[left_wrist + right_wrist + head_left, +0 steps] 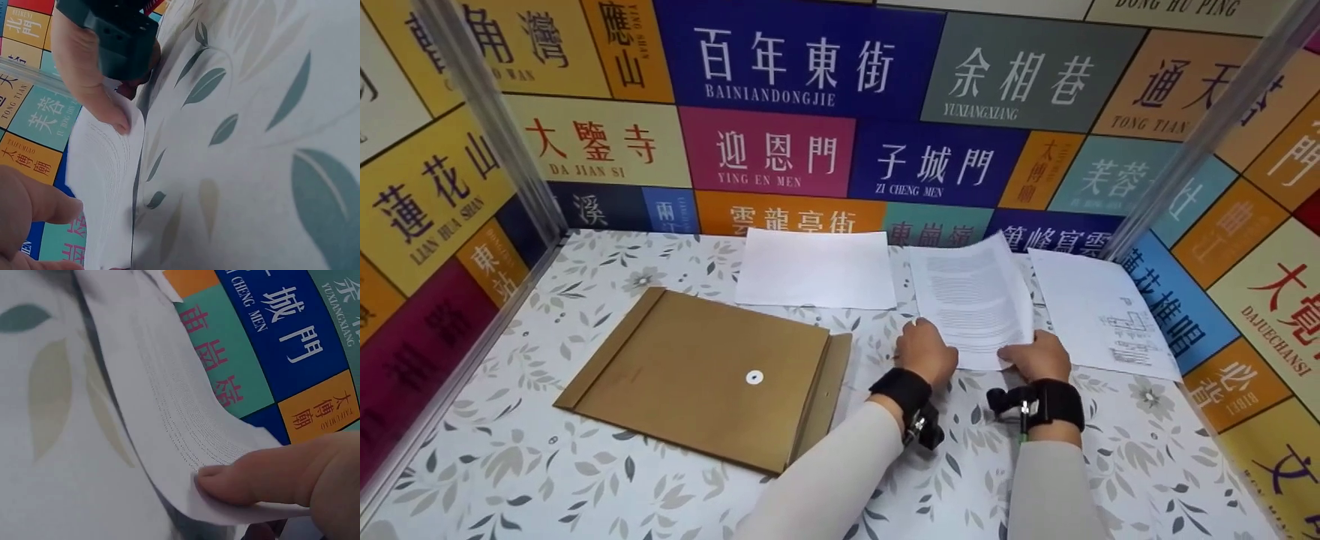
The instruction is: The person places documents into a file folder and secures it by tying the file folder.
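The printed sheet (971, 300) is white with rows of small text, kinda curling up off the floral tabletop (1147, 457) between a plain white page (814, 270) and one with a faint diagram (1102, 315). Right hand (1040, 356) pinches its near right corner, thumb on top. Left hand (926, 352) hides the near left corner, can't tell if it's gripping. Big brown envelope (697, 375) lies off left.

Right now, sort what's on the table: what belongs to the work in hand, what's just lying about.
Work in hand:
printed paper, pinched by the right hand
left hand, by its lower-left corner

Apparently just lying about:
blank-looking paper
paper with a small drawing
brown envelope, untouched, though possibly part of the job
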A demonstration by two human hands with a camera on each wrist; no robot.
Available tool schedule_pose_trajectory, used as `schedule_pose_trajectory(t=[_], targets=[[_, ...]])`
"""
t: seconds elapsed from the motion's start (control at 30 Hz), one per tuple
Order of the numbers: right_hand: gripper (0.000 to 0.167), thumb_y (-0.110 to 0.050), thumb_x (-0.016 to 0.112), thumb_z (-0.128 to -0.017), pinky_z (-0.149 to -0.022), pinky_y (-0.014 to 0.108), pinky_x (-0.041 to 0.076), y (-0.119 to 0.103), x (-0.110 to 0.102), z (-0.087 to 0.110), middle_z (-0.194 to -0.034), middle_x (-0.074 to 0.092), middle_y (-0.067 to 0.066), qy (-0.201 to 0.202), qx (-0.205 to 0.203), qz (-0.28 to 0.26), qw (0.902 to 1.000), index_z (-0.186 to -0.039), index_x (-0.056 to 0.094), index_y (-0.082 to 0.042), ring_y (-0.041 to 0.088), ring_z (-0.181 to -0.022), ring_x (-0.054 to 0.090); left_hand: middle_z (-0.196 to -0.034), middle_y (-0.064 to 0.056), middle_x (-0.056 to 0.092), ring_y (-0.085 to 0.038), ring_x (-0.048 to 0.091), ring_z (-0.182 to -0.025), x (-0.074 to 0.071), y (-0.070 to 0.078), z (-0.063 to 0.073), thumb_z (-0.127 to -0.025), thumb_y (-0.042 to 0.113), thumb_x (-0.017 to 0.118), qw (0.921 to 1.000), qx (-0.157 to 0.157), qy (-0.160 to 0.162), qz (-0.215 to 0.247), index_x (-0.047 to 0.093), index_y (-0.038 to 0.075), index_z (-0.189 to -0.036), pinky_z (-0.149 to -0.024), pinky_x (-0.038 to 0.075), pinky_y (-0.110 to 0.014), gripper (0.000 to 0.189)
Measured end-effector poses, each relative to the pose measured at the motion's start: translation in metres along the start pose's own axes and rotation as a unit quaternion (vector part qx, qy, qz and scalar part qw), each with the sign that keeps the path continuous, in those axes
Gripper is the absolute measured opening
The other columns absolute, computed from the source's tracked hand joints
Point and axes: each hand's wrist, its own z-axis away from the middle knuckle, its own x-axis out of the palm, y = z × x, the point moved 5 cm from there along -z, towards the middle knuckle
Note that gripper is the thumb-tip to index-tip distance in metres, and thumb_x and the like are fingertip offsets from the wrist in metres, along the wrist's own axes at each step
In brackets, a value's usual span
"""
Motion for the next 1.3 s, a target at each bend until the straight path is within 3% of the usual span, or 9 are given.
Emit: schedule_pose_trajectory(t=[0.1, 0.23, 0.33, 0.4, 0.6, 0.7, 0.87, 1.13, 1.3], targets=[[0.053, -0.008, 0.067, -0.090, -0.072, 0.033, 0.055, -0.004, 0.002, -0.001, -0.122, 0.062, 0.026, -0.017, 0.011, -0.124, 0.9921, -0.138, 0.054, 0.012, 0.026, -0.088, 0.063, -0.123, -0.016, 0.064, -0.032, 0.064, -0.111, -0.003, -0.003, 0.000, -0.093, 0.027, 0.073, 0.9999, 0.010, 0.008, -0.001, 0.063, -0.002, -0.130, -0.094, 0.052, -0.040, 0.048], [0.060, 0.005, 0.057, -0.092, -0.075, 0.033, 0.061, -0.009, 0.007, -0.002, -0.130, 0.054, 0.022, -0.037, 0.041, -0.287, 0.9563, -0.151, 0.042, 0.007, 0.019, -0.086, 0.068, -0.123, -0.018, 0.064, -0.034, 0.063, -0.112, -0.005, -0.006, 0.002, -0.094, 0.026, 0.071, 0.9997, 0.021, 0.001, 0.015, 0.061, -0.004, -0.133, -0.096, 0.052, -0.040, 0.051], [0.061, 0.008, 0.051, -0.090, -0.077, 0.036, 0.061, -0.012, 0.008, -0.001, -0.134, 0.050, 0.018, -0.031, 0.057, -0.329, 0.9422, -0.151, 0.042, 0.001, 0.018, -0.087, 0.068, -0.123, -0.019, 0.063, -0.033, 0.062, -0.113, -0.006, -0.008, 0.005, -0.093, 0.025, 0.072, 0.9991, 0.016, -0.013, 0.036, 0.058, -0.005, -0.137, -0.097, 0.051, -0.039, 0.055], [0.058, 0.008, 0.049, -0.089, -0.078, 0.038, 0.061, -0.012, 0.006, -0.002, -0.133, 0.048, 0.016, -0.023, 0.059, -0.332, 0.9411, -0.146, 0.044, -0.001, 0.020, -0.089, 0.067, -0.123, -0.019, 0.062, -0.032, 0.062, -0.112, -0.007, -0.010, 0.008, -0.092, 0.024, 0.073, 0.9987, 0.014, -0.020, 0.045, 0.057, -0.005, -0.138, -0.098, 0.051, -0.039, 0.057], [0.036, 0.002, 0.054, -0.087, -0.091, 0.034, 0.047, -0.010, -0.012, -0.004, -0.139, 0.050, 0.020, 0.018, 0.003, -0.227, 0.9736, -0.123, 0.051, 0.003, 0.030, -0.118, 0.052, -0.123, -0.016, 0.062, -0.028, 0.062, -0.110, -0.023, -0.006, 0.023, -0.088, 0.024, 0.078, 0.9972, 0.039, -0.023, 0.059, 0.058, -0.001, -0.138, -0.098, 0.051, -0.036, 0.059], [0.038, 0.002, 0.054, -0.088, -0.090, 0.029, 0.046, -0.016, -0.021, 0.000, -0.141, 0.051, 0.018, 0.030, -0.013, -0.226, 0.9736, -0.125, 0.051, 0.003, 0.026, -0.119, 0.050, -0.124, -0.015, 0.062, -0.028, 0.062, -0.111, -0.044, 0.000, 0.031, -0.088, 0.025, 0.078, 0.9947, 0.072, -0.016, 0.072, 0.058, 0.000, -0.139, -0.098, 0.051, -0.035, 0.060], [0.042, 0.009, 0.049, -0.090, -0.078, 0.029, 0.057, -0.032, -0.025, 0.010, -0.130, 0.049, 0.013, -0.011, -0.024, -0.327, 0.9447, -0.131, 0.047, 0.001, 0.017, -0.098, 0.059, -0.131, -0.013, 0.059, -0.026, 0.059, -0.117, -0.089, -0.007, 0.036, -0.091, 0.027, 0.078, 0.9918, 0.094, -0.008, 0.087, 0.053, 0.007, -0.146, -0.098, 0.052, -0.038, 0.064], [0.047, 0.016, 0.047, -0.087, -0.067, 0.032, 0.059, -0.076, -0.016, 0.028, -0.109, 0.059, 0.008, -0.076, -0.111, -0.364, 0.9214, -0.133, 0.047, 0.004, 0.017, -0.082, 0.067, -0.139, -0.016, 0.055, -0.030, 0.056, -0.126, -0.173, -0.063, 0.030, -0.093, 0.028, 0.078, 0.9914, 0.083, 0.059, 0.081, 0.049, 0.007, -0.148, -0.107, 0.048, -0.044, 0.065], [0.051, 0.019, 0.046, -0.086, -0.068, 0.035, 0.062, -0.098, -0.004, 0.041, -0.110, 0.061, 0.011, -0.132, -0.173, -0.360, 0.9073, -0.135, 0.046, 0.004, 0.020, -0.085, 0.070, -0.141, -0.020, 0.052, -0.035, 0.051, -0.129, -0.208, -0.104, 0.043, -0.095, 0.034, 0.075, 0.9884, 0.098, 0.107, 0.045, 0.049, 0.004, -0.147, -0.110, 0.044, -0.048, 0.066]])
